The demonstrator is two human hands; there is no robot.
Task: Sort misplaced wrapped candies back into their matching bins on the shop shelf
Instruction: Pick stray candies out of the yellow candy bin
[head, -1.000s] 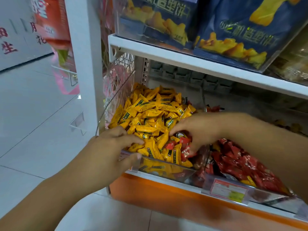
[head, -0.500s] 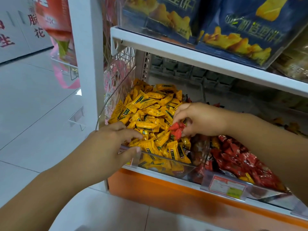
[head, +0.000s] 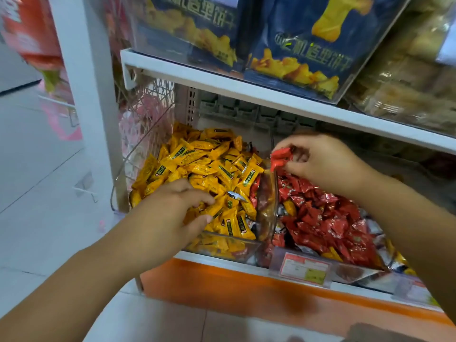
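Head camera looks down, close onto the shelf (head: 222, 81)

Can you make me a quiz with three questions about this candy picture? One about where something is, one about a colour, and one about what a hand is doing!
1. Where is the yellow candy pile?
A. left of the red candy pile
B. right of it
C. on the shelf above it

2. What colour are the candies in the right hand?
A. yellow
B. red
C. blue

3. What is the right hand doing?
A. lying flat and empty
B. touching the floor
C. pinching candies

Answers:
1 A: the yellow pile lies left of the clear divider.
2 B: the wrappers it holds are red.
3 C: its fingers curl round them.
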